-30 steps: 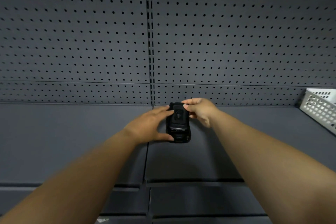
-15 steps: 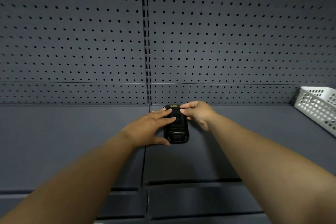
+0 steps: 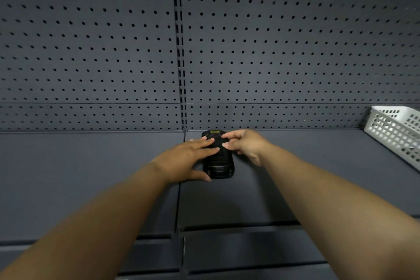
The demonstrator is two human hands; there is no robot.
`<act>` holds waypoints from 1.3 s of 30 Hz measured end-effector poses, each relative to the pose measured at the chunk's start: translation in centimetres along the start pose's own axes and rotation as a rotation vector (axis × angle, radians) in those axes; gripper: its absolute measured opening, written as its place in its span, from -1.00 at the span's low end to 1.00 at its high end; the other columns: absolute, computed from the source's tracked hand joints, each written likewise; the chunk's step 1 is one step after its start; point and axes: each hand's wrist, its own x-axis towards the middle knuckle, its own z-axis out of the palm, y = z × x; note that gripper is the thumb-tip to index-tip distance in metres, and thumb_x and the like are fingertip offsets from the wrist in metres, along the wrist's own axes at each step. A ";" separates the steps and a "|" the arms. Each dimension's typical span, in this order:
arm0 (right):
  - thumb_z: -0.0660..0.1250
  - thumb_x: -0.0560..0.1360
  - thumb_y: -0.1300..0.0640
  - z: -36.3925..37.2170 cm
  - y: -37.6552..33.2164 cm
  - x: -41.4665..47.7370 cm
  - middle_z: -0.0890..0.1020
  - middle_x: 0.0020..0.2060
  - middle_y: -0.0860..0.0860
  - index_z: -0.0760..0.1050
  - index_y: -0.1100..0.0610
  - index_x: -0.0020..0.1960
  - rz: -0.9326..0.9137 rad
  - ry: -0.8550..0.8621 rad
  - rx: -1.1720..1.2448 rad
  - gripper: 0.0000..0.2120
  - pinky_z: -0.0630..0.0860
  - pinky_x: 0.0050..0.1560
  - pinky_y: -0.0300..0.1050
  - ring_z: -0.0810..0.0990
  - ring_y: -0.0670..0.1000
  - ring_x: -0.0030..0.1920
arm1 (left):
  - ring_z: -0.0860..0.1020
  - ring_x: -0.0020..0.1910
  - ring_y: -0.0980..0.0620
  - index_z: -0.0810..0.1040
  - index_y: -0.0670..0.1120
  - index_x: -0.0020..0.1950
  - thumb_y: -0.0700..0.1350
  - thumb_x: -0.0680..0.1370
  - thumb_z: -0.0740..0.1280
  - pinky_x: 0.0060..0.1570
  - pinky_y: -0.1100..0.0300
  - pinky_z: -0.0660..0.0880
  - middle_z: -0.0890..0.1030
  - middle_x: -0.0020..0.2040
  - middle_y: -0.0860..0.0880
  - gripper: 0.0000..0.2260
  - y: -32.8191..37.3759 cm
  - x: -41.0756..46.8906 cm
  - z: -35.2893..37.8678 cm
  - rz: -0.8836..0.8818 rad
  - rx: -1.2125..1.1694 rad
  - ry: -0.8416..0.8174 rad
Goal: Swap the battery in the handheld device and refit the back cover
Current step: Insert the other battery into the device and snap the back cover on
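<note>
Grey shelf (image 3: 91,177): black ribbed handheld device (image 3: 218,163) flat, yellow label at far end.

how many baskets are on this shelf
1. A white basket sits at the far right of the shelf, against the pegboard wall, cut off by the frame edge. More could lie out of view beyond that edge.
</note>
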 end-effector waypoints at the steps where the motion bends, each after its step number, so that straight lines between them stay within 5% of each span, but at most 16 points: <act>1: 0.34 0.48 0.34 0.0 0.0 0.0 0.43 -0.34 -0.02 0.49 0.25 0.28 0.001 0.003 -0.008 -0.64 0.33 -0.25 -0.28 0.41 -0.10 -0.29 | -0.02 0.57 0.07 0.13 0.08 0.53 0.14 0.46 0.37 0.49 0.24 -0.06 0.04 0.58 0.04 -0.29 0.0 0.0 -0.1 -0.003 -0.009 -0.006; 10: 0.38 0.45 0.36 0.2 0.3 0.7 0.39 -0.32 -0.02 0.50 0.31 0.25 -0.029 0.039 -0.101 -0.63 0.38 -0.11 -0.32 0.39 -0.10 -0.31 | 0.10 0.54 0.09 0.15 0.12 0.52 0.12 0.48 0.36 0.48 0.22 0.05 0.08 0.57 0.10 -0.33 0.3 0.0 -0.2 -0.036 -0.043 -0.055; 15: 0.45 0.41 0.24 -0.1 0.4 0.4 0.36 -0.29 -0.08 0.46 0.20 0.23 -0.089 0.080 -0.331 -0.59 0.35 -0.21 -0.27 0.39 -0.11 -0.26 | 0.14 0.53 0.07 0.18 0.12 0.51 0.12 0.47 0.37 0.48 0.17 0.10 0.13 0.56 0.07 -0.35 0.1 0.2 0.0 -0.040 -0.044 -0.076; 18: 0.45 0.43 0.11 -0.4 0.3 0.1 0.38 -0.25 -0.10 0.44 0.09 0.27 -0.117 0.083 -0.471 -0.56 0.34 -0.05 -0.20 0.43 -0.03 -0.11 | 0.15 0.53 0.07 0.21 0.11 0.50 0.12 0.46 0.38 0.47 0.20 0.11 0.15 0.56 0.06 -0.35 0.2 0.4 -0.2 -0.039 -0.035 -0.079; 23: 0.37 0.48 0.01 -0.4 -0.3 -0.2 0.50 0.21 0.15 0.43 0.01 0.37 -0.188 0.030 -0.765 -0.53 0.37 0.21 -0.19 0.51 0.10 0.20 | 0.20 0.51 0.07 0.26 0.08 0.49 0.10 0.44 0.41 0.43 0.25 0.15 0.20 0.55 0.04 -0.35 0.4 0.5 -0.6 -0.032 -0.034 -0.071; 27: 0.28 0.53 -0.06 -0.4 -0.7 -0.4 0.39 0.35 0.18 0.36 -0.05 0.42 -0.153 -0.018 -0.914 -0.53 0.33 0.39 -0.06 0.44 0.15 0.33 | 0.21 0.51 0.07 0.28 0.07 0.48 0.09 0.43 0.42 0.42 0.26 0.16 0.21 0.54 0.04 -0.35 0.5 0.5 -0.7 -0.038 -0.043 -0.072; 39: 0.29 0.53 -0.04 0.2 -1.6 -0.8 0.48 0.31 0.15 0.43 0.09 0.36 -0.125 0.026 -0.997 -0.56 0.38 0.27 -0.12 0.46 0.12 0.30 | 0.23 0.50 0.06 0.30 0.06 0.47 0.07 0.42 0.45 0.41 0.27 0.17 0.24 0.53 0.02 -0.35 0.7 0.4 -0.8 -0.056 -0.075 -0.063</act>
